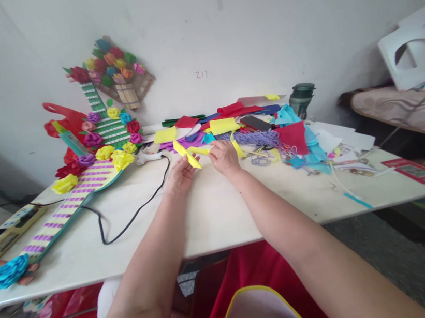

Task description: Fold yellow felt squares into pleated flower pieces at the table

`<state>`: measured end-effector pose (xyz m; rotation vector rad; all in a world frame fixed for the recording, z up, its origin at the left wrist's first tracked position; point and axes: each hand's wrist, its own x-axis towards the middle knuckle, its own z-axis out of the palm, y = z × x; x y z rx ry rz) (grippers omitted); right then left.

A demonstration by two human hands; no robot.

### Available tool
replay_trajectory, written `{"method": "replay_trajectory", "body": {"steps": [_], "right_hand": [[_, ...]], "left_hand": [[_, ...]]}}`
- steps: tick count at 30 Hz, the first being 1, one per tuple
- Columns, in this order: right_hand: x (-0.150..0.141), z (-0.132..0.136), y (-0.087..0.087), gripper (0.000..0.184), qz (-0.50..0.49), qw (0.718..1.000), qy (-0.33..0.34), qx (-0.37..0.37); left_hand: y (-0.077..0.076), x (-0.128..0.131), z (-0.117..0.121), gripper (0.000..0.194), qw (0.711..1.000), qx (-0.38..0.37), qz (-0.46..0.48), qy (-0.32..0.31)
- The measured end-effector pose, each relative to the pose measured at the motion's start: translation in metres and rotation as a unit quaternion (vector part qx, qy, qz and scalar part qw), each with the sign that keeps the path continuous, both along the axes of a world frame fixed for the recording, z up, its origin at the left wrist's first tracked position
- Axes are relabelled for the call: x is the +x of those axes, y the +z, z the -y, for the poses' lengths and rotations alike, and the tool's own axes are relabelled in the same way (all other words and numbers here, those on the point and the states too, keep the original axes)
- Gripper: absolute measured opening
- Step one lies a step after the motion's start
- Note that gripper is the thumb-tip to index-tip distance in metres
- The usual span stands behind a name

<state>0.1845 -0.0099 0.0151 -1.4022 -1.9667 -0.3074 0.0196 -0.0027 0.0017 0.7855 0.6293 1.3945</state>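
Over the middle of the table, my left hand [182, 175] is closed on a folded piece of yellow crepe paper [187, 154], which sticks out above the fingers. My right hand [223, 156] pinches a twisted yellow strip [199, 151] that runs across from the folded piece. A loose yellow end [238, 146] shows just beyond the right hand's knuckles. Whether the folded piece and the strip are one length of paper I cannot tell. Behind the hands lie yellow paper squares [223, 125] on a pile of coloured paper.
A glue gun [149, 157] with a black cord [134, 219] lies left of the hands. Further left stands a board decorated with paper flowers [80, 197]. Purple string [259, 139], a red paper piece [292, 138] and a dark green bottle [302, 100] are to the right.
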Motion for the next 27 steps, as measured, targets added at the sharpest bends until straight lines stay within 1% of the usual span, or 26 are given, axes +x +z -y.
{"method": "replay_trajectory", "body": {"steps": [3,5,14,18,22,27], "right_hand": [[-0.004,0.001,0.0,0.022,0.027,0.999,0.017,0.004],[-0.006,0.002,0.0,0.023,0.039,0.999,0.028,0.008],[-0.009,0.002,-0.001,0.025,0.04,0.997,0.06,0.027],[-0.01,0.004,0.001,0.025,0.049,0.997,0.061,0.02],[-0.011,0.006,0.002,0.025,0.059,0.996,0.059,0.017],[-0.011,0.006,0.002,0.027,0.069,0.996,0.06,0.02]], "left_hand": [[0.0,-0.002,-0.001,0.024,1.0,0.0,-0.001,-0.013],[0.0,-0.003,-0.001,0.024,1.0,-0.005,-0.009,-0.011],[-0.001,-0.001,-0.004,0.007,0.999,-0.018,-0.017,0.038],[-0.001,-0.001,-0.003,0.006,1.0,-0.008,0.002,0.02],[-0.001,-0.001,-0.002,0.009,0.999,-0.013,-0.03,-0.004],[-0.002,-0.001,-0.003,0.009,0.998,-0.015,-0.055,0.005]]}}
